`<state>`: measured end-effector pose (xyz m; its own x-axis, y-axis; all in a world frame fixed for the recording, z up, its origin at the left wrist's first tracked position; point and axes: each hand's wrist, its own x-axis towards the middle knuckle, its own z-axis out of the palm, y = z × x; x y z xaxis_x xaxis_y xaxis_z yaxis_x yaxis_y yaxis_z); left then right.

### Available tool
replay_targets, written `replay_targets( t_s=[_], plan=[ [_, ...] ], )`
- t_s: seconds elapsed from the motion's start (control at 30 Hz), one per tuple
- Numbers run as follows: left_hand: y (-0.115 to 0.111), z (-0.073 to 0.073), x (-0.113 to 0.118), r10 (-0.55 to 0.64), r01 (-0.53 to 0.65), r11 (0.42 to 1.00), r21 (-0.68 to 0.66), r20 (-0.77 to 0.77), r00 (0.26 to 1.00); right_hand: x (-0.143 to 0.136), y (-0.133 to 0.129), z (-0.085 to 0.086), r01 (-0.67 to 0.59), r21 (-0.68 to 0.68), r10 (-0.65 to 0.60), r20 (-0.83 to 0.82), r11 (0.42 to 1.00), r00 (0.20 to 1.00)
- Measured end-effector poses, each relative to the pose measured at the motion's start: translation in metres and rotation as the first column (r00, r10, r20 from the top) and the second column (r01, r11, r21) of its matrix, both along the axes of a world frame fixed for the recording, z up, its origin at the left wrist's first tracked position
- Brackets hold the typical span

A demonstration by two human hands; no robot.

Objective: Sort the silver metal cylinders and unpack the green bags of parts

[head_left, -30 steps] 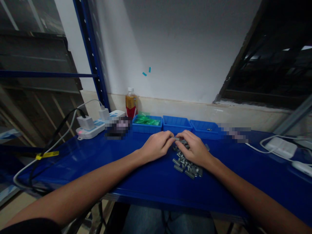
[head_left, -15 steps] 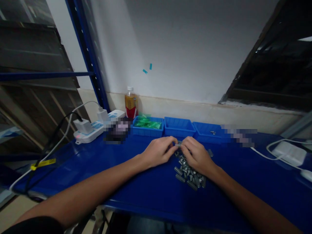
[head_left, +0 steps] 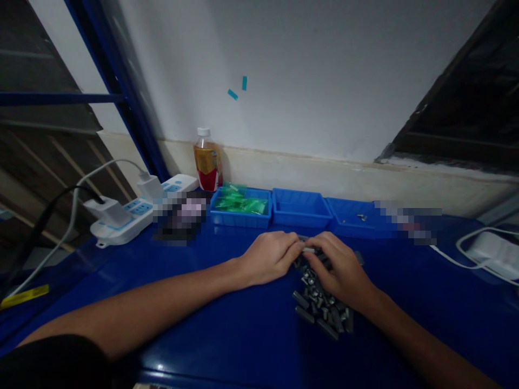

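Above a pile of small metal parts (head_left: 320, 302) on the blue table, my two hands meet fingertip to fingertip. My left hand (head_left: 272, 256) is closed, its thumb and forefinger pinched at one end of a small silvery metal piece (head_left: 308, 250). My right hand (head_left: 338, 265) pinches the same piece from the other side, thumb below it. The pile holds screws and longer cylindrical pieces, and my right hand partly covers it. Behind my hands stands an empty-looking blue bin (head_left: 300, 209).
Green plastic packets lie in the left blue bin (head_left: 241, 218); the right bin (head_left: 352, 221) holds a few small metal bits. A bottle (head_left: 208, 165), a white power strip (head_left: 125, 227) and a white adapter (head_left: 488, 251) with cables are also on the blue table (head_left: 227, 329).
The camera view has shifted closer to the table. My left fingers have closed in against the piece and nearer to my right fingers, which still hold it.
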<state>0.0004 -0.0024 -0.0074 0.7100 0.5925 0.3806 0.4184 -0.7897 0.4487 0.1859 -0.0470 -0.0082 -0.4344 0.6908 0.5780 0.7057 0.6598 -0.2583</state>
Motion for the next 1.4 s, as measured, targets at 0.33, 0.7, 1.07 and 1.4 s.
replay_targets(
  t_s=[0.33,0.7,1.07,1.4],
  plan=[
    [-0.008,0.004,-0.006,-0.082,0.079,0.996,0.038,0.077,0.994,0.000,-0.003,0.004,-0.021,-0.038,0.020,-0.017,0.999,1.000],
    [-0.003,0.002,-0.005,0.035,-0.036,0.998,0.053,0.029,0.999,0.000,-0.007,0.000,0.006,-0.021,-0.006,-0.024,1.000,1.000],
    [-0.047,0.017,-0.060,0.155,-0.113,0.984,0.136,-0.356,0.922,0.003,-0.002,0.003,0.034,-0.006,-0.034,-0.032,0.999,0.999],
    [-0.030,0.013,-0.182,0.856,-0.811,0.516,0.275,-0.174,0.486,-0.003,-0.003,0.001,-0.026,-0.033,0.025,-0.034,0.999,0.999]
  ],
)
